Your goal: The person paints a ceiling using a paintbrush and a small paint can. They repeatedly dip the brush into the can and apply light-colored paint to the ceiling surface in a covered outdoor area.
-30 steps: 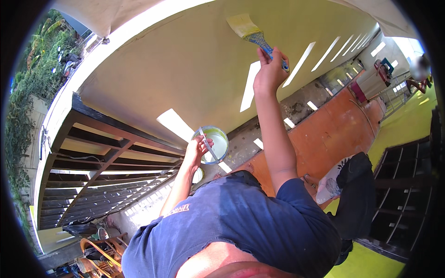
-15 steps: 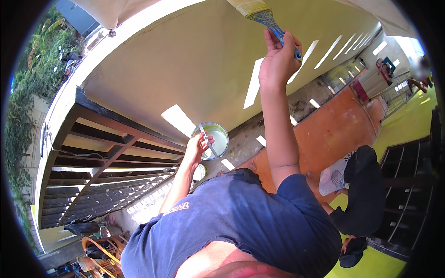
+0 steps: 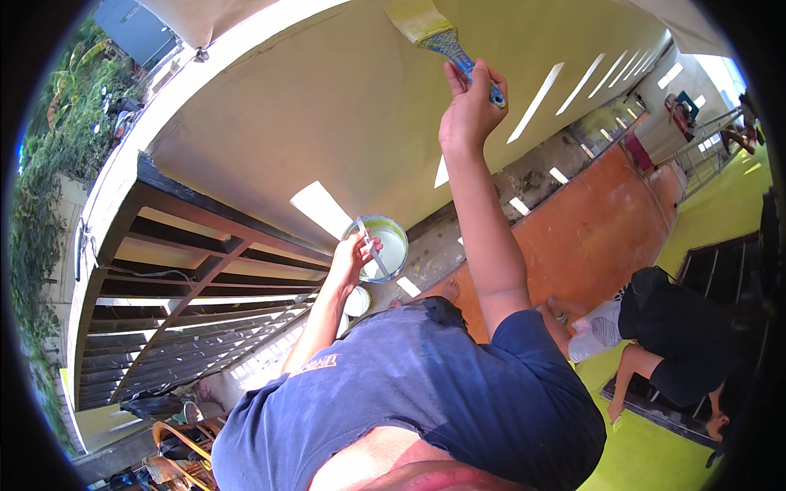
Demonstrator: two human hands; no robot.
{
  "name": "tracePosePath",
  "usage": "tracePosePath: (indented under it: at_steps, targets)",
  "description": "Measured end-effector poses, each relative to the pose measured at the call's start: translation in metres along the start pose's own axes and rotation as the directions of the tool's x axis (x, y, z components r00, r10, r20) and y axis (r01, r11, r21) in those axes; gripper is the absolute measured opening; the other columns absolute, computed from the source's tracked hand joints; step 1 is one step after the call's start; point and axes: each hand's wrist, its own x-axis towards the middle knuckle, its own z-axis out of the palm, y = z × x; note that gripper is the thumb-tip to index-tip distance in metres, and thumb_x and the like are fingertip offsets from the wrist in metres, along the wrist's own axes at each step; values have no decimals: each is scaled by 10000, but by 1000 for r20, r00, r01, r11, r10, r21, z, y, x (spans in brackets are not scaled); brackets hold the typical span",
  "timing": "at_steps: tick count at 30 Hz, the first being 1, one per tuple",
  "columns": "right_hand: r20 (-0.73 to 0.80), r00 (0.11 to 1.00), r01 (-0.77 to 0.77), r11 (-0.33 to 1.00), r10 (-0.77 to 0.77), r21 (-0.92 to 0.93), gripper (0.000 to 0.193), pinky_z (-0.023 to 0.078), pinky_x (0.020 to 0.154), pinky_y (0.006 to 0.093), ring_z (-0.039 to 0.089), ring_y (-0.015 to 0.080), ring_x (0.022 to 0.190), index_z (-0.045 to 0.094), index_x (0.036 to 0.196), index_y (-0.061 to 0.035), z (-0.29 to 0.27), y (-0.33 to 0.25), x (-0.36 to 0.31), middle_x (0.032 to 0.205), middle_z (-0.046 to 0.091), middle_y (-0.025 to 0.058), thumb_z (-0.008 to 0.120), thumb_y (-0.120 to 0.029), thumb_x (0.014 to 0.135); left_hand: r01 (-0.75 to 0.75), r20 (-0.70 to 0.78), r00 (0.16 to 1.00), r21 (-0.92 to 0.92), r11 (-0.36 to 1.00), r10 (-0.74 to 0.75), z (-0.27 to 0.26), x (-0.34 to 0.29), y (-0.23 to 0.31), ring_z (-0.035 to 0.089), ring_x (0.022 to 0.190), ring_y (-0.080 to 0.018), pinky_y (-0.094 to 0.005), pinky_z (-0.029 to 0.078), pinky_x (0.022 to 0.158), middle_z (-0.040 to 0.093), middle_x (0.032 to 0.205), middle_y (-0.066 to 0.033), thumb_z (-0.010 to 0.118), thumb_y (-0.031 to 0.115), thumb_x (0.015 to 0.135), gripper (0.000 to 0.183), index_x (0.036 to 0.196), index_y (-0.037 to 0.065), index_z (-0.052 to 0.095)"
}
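Observation:
High on the wall (image 3: 270, 155), my right hand (image 3: 473, 110) grips a wide paintbrush (image 3: 452, 51) by its blue, paint-spattered handle. Its bristles, coated in yellow-green paint, appear to rest against the wall. Lower and to the left, my left hand (image 3: 352, 252) is closed on a pale flat strip that crosses the mouth of a paint bucket (image 3: 393, 243). Light-coloured paint lies inside the bucket, and yellow-green smears mark its inner wall. I cannot tell whether the strip is the bucket's handle.
A dark slatted frame (image 3: 196, 282) stands on the left. Below the bucket sits a smaller white tub (image 3: 358, 301). Orange flooring (image 3: 565, 221) runs to the right, where another person (image 3: 675, 331) bends beside the yellow-green wall. A wooden chair (image 3: 176, 438) is at lower left.
My right hand has moved left with the paintbrush, and more of the bristles shows. My left hand stays at the bucket. The other person has shifted, and both their arms now show.

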Motion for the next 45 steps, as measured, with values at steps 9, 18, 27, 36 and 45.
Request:
tracePosePath:
  at_steps: [9, 18, 27, 36, 45]
  targets:
    - [-504, 853, -338, 879, 134, -337, 128, 609, 845, 393, 658, 274, 855, 516, 1005, 69, -119, 62, -63, 1001, 569, 183, 554, -34, 939, 22, 24, 999, 4, 1000, -22, -7, -7, -3, 648, 944, -210, -375, 461, 961, 658, 1007, -113, 506, 328, 979, 404, 1224, 7, 484]
    - [149, 980, 111, 985, -131, 132, 170, 597, 856, 394, 646, 265, 852, 462, 1023, 32, 1, -14, -4, 984, 566, 162, 578, -66, 947, 30, 36, 999, 9, 1000, -30, -10, -12, -5, 645, 946, -204, -366, 467, 941, 658, 1006, -109, 531, 330, 969, 407, 1219, 12, 493]
    - [-312, 931, -259, 943, 187, -207, 150, 611, 830, 396, 665, 262, 821, 507, 984, 67, -204, 119, -73, 979, 582, 171, 579, -59, 946, 66, -21, 998, 38, 997, -65, -29, -11, -14, 640, 948, -207, -370, 463, 956, 651, 1027, -120, 532, 340, 966, 455, 1246, -15, 481]
    - [-370, 917, -260, 926, 147, -275, 131, 614, 813, 396, 661, 263, 830, 523, 987, 65, -205, 119, -67, 975, 582, 165, 586, -37, 934, 85, -65, 995, 51, 995, -82, -34, -17, -19, 635, 952, -208, -340, 458, 922, 651, 1034, -119, 523, 342, 969, 434, 1236, 0, 503]
    - [28, 999, 34, 998, -32, -51, 143, 614, 824, 407, 653, 249, 850, 544, 961, 71, -120, 42, -9, 990, 590, 158, 599, -60, 939, 76, -47, 996, 57, 995, -73, -35, -15, -24, 641, 937, -199, -354, 464, 926, 658, 1008, -102, 540, 339, 961, 419, 1222, 12, 514]
